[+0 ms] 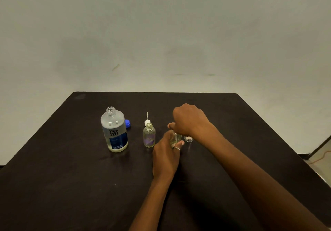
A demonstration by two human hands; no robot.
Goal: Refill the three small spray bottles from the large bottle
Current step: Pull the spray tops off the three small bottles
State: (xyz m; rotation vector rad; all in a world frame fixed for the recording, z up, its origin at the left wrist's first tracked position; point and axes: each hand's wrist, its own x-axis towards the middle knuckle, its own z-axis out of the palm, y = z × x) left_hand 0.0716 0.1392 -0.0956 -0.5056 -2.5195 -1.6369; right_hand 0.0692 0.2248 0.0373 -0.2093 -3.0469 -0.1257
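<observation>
The large clear bottle (114,130) with a blue label stands uncapped on the left of the dark table (71,177); its blue cap (127,123) lies just behind it. A small spray bottle (149,135) stands open in the middle, and its white sprayer head (147,121) with a tube lies behind it. My left hand (165,157) grips a second small bottle (175,138) around its body. My right hand (189,119) is closed over that bottle's top, hiding the sprayer. A third small bottle (188,139) shows partly under my right wrist.
A pale wall rises behind the table's far edge. At the far right, past the table's edge, a bit of floor with an orange cable (320,157) and a dark strip is visible.
</observation>
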